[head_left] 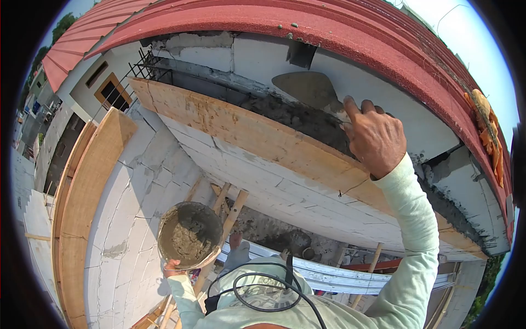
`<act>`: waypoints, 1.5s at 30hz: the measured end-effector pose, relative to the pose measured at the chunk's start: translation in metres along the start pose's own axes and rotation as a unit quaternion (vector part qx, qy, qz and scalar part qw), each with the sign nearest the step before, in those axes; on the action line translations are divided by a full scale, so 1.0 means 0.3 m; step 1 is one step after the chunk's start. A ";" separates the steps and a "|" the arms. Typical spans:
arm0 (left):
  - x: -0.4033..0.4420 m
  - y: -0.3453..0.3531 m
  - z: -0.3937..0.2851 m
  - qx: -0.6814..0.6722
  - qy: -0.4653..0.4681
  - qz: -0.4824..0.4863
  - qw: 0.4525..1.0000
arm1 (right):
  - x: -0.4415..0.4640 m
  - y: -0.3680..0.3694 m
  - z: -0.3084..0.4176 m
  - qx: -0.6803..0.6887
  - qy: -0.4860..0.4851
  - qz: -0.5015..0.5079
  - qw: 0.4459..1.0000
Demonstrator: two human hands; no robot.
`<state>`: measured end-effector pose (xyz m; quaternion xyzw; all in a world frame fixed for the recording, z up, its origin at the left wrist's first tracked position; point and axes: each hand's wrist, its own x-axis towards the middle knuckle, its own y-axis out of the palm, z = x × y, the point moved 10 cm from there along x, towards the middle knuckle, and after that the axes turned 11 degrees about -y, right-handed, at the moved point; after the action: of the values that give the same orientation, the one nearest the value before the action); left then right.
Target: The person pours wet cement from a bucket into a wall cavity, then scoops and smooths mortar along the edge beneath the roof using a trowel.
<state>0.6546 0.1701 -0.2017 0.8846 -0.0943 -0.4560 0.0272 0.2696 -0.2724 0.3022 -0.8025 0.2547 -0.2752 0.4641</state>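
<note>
My right hand (379, 134) is closed round the handle of a trowel (309, 90), its blade pointing left above the gap between a wooden board and the white block wall. Grey wet mortar (290, 114) lies in that gap, just below the blade. Down at the left, my left hand (172, 267) grips the near edge of a bucket (208, 214). A lump of mortar (192, 241) sits in the bucket. The long formwork board (241, 123) runs below my right hand along the top of the wall. Most of the trowel handle is hidden by my fingers.
A red metal roof edge (219, 24) overhangs the work from above. Steel bars (143, 64) stick out at the board's left end. More planks (90, 219) lean at left. Bamboo poles (234, 214) and a metal sheet (350, 277) are below me. A black cable (266, 274) loops across my front.
</note>
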 end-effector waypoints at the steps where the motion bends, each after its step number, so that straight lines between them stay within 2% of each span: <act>1: -0.014 0.029 -0.013 0.005 0.000 0.003 1.000 | 0.004 0.042 0.007 -0.001 0.005 0.002 1.000; 3: -0.042 0.078 0.004 0.012 -0.050 0.037 0.998 | 0.008 0.216 0.076 0.012 -0.072 0.060 0.996; 4: -0.053 0.101 -0.005 0.019 -0.050 0.043 0.998 | 0.020 0.234 0.062 0.031 -0.075 0.057 0.995; 7: -0.077 0.156 0.000 0.000 -0.042 0.065 0.997 | 0.012 0.079 -0.009 0.018 -0.061 0.010 0.998; 8: -0.081 0.165 -0.003 -0.006 -0.031 0.067 0.997 | -0.011 0.062 -0.068 0.036 0.011 0.063 0.997; 9: -0.082 0.177 -0.001 -0.015 -0.021 0.069 0.997 | -0.041 0.023 -0.099 0.004 0.029 0.056 0.998; 12: -0.101 0.209 0.004 0.017 -0.009 0.055 0.998 | -0.163 0.119 -0.102 -0.050 0.016 0.048 0.997; 14: -0.037 0.172 0.013 0.065 -0.003 0.044 0.997 | -0.227 0.219 -0.055 -0.042 -0.069 0.069 0.994; 15: -0.026 0.172 0.014 0.107 0.005 0.027 0.994 | -0.235 0.193 -0.076 -0.045 -0.064 0.070 0.994; 17: -0.033 0.177 0.009 0.145 0.000 0.019 0.989 | -0.252 0.050 -0.136 -0.031 -0.011 0.007 0.999; 18: -0.039 0.189 0.016 0.175 -0.008 0.009 0.984 | -0.266 0.016 -0.166 -0.039 0.032 0.041 0.998; 22: -0.040 0.219 0.038 0.196 -0.009 0.021 0.980 | -0.402 0.195 -0.138 -0.095 -0.013 0.045 0.994; 24: -0.148 0.319 0.053 0.079 0.006 0.079 0.994 | -0.400 0.112 -0.187 -0.090 -0.014 0.043 0.995; 27: -0.149 0.337 0.062 0.093 0.008 0.085 0.992 | -0.413 0.033 -0.229 -0.086 0.024 0.041 0.995; 29: -0.167 0.363 0.084 0.088 0.009 0.086 0.992 | -0.432 0.039 -0.204 -0.129 0.031 -0.002 0.991; 30: -0.181 0.377 0.088 0.086 0.010 0.086 0.992 | -0.441 0.149 -0.155 -0.112 -0.017 0.032 0.993; 31: -0.156 0.338 0.071 0.270 -0.012 -0.003 0.963 | -0.431 0.137 -0.153 -0.104 -0.024 0.022 0.994; 33: -0.174 0.368 0.096 0.178 0.005 0.033 0.983 | -0.418 0.060 -0.205 -0.072 0.018 0.018 0.997; 34: -0.192 0.385 0.104 0.176 0.008 0.031 0.984 | -0.418 0.026 -0.228 -0.049 0.063 0.005 0.997; 35: -0.225 0.420 0.105 0.151 0.025 0.057 0.987 | -0.418 0.040 -0.221 -0.049 0.061 0.002 0.997; 37: -0.240 0.424 0.112 0.125 0.040 0.080 0.988 | -0.418 0.133 -0.145 -0.091 -0.020 0.008 0.996; 38: -0.240 0.429 0.116 0.129 0.042 0.081 0.987 | -0.395 0.222 -0.121 -0.048 -0.019 0.071 0.996; 39: -0.239 0.452 0.117 0.132 0.045 0.087 0.986 | -0.396 0.212 -0.149 -0.051 -0.018 0.069 0.996; 41: -0.253 0.452 0.134 0.098 0.044 0.101 0.989 | -0.394 0.102 -0.205 -0.046 -0.010 0.020 0.999; 42: -0.252 0.453 0.130 0.123 0.053 0.089 0.987 | -0.389 0.059 -0.232 -0.039 0.036 0.001 0.999; 44: -0.261 0.475 0.129 0.149 0.060 0.080 0.984 | -0.377 0.060 -0.204 -0.045 0.027 -0.013 0.999; 45: -0.276 0.495 0.145 0.121 0.040 0.095 0.987 | -0.376 0.069 -0.185 -0.048 0.013 -0.028 0.998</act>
<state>0.5513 0.0420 -0.1407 0.8859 -0.2316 -0.4007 -0.0327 0.1478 -0.2401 0.2840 -0.8270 0.2511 -0.2862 0.4137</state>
